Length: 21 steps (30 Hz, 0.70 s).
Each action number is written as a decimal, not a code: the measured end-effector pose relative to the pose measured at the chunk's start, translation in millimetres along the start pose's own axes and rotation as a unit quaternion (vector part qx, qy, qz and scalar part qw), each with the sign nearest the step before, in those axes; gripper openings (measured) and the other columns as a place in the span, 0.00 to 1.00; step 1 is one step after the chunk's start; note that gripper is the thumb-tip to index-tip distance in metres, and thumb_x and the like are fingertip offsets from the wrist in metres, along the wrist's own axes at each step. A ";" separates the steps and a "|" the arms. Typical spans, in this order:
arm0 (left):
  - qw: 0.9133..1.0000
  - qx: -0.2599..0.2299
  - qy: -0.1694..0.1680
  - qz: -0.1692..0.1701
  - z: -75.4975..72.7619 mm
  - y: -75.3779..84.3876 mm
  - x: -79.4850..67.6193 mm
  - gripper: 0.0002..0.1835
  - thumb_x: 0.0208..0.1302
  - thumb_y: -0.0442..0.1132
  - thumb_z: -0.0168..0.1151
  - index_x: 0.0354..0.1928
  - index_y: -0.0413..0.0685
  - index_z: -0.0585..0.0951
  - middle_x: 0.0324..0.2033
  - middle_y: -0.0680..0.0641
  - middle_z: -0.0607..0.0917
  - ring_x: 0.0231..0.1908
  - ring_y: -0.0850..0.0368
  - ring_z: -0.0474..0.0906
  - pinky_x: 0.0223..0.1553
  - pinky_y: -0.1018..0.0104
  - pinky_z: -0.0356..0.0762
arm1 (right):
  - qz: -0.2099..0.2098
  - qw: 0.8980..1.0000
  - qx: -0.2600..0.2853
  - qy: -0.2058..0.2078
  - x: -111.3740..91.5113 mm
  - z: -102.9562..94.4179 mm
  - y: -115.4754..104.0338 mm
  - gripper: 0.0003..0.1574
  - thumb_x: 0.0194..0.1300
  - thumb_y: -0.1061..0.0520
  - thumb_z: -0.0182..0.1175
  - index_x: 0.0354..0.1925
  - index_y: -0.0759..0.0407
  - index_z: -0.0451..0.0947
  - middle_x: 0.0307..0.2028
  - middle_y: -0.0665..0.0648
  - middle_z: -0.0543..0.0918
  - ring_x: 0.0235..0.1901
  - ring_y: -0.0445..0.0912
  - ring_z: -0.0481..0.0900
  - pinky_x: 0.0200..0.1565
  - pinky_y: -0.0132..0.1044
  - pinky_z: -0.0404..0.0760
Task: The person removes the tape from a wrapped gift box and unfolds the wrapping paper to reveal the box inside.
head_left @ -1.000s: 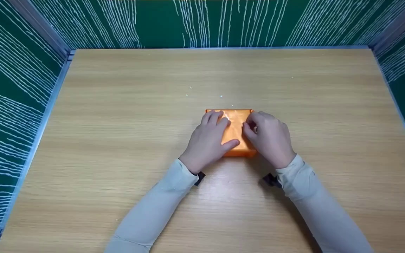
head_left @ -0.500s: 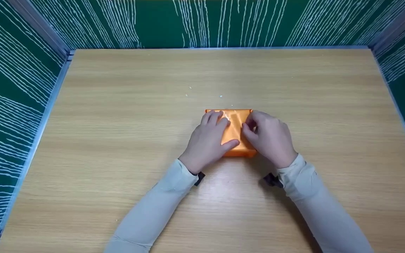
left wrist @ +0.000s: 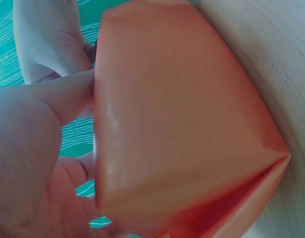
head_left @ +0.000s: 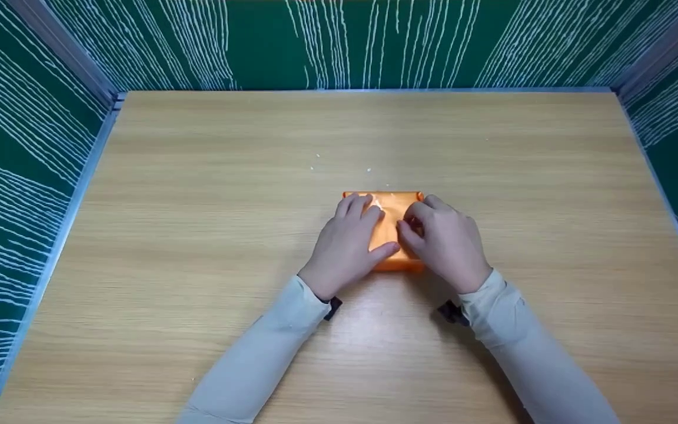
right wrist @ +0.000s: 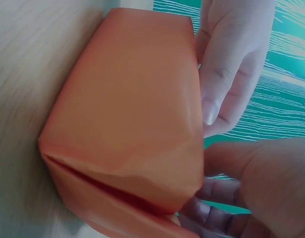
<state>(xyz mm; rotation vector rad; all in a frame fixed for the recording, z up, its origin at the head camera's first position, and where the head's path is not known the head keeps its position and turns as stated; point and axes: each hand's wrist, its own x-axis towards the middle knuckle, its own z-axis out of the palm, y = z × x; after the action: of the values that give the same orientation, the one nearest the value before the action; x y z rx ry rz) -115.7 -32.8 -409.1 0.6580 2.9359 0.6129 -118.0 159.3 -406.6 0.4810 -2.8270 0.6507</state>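
Observation:
A small box-shaped package in glossy orange wrapping paper lies on the table. Its near side shows large in both wrist views, with a loosely folded end flap at the right end. My left hand rests on the left part of its top, fingers spread and thumb stretched across. On the right part of the top, my right hand has its fingers curled, the thumb and forefinger pinching at the paper. Their tips are partly hidden in the head view.
Tiny white scraps lie on the wooden table beyond the package. Green panels with white streaks stand along the back and both sides. A dark wrist-worn device sits at each cuff.
The right hand has shifted slightly left across the top of the package. The left hand stays in place on it. The whole head view has tilted a little, so everything sits lower.

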 end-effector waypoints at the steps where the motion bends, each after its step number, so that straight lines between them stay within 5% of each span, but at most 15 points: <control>1: 1.000 -0.001 0.003 0.001 0.0 -0.2 0.3 0.34 0.70 0.65 0.61 0.66 0.48 0.77 0.73 0.40 0.69 0.77 0.42 0.57 0.67 0.49 0.73 | -0.001 1.000 0.000 0.002 0.5 0.3 0.3 0.12 0.67 0.52 0.69 0.32 0.59 0.83 0.27 0.55 0.76 0.21 0.50 0.75 0.24 0.42 0.75; 8: 1.000 0.006 -0.003 -0.004 -1.7 0.8 2.1 0.37 0.71 0.66 0.58 0.70 0.47 0.75 0.74 0.41 0.68 0.77 0.43 0.56 0.67 0.49 0.73 | 0.018 1.000 0.004 0.003 3.1 0.7 -0.3 0.17 0.67 0.48 0.70 0.32 0.58 0.80 0.27 0.55 0.75 0.22 0.49 0.73 0.25 0.41 0.73; 21: 1.000 0.009 -0.003 0.000 2.4 -0.2 -0.8 0.36 0.71 0.66 0.59 0.68 0.46 0.76 0.73 0.40 0.68 0.76 0.42 0.58 0.67 0.49 0.72 | 0.019 1.000 0.010 -0.005 0.1 4.0 0.7 0.05 0.66 0.60 0.67 0.41 0.59 0.82 0.33 0.56 0.78 0.25 0.51 0.77 0.27 0.45 0.79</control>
<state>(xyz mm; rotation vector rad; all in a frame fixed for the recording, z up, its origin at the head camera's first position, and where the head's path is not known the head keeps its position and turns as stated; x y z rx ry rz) -114.7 -32.4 -411.4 0.6601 2.9399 0.5839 -118.8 158.0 -410.4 0.4348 -2.8479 0.6876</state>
